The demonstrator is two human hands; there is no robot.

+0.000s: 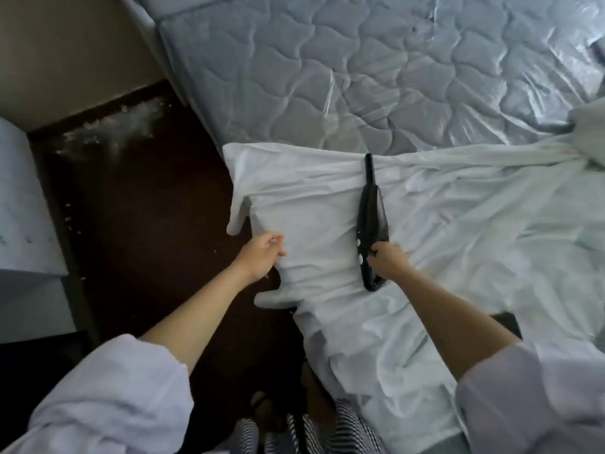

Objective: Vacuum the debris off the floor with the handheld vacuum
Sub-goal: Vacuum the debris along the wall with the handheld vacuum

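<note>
A black handheld vacuum (370, 221) lies on a white sheet (442, 231) on the bed, its narrow nozzle pointing away from me. My right hand (388, 258) grips its handle at the near end. My left hand (260, 257) holds the hanging edge of the sheet at the bed's side, fingers curled into the fabric. White debris (111, 131) is scattered over the dark floor (147, 208) near the wall at the upper left, with a few specks along the left.
A quilted mattress (393, 70) wrapped in clear plastic fills the top right. A pale piece of furniture (23, 204) stands at the left edge. A beige wall (65, 44) closes the floor strip at the top. My feet and striped trousers (294, 430) show at the bottom.
</note>
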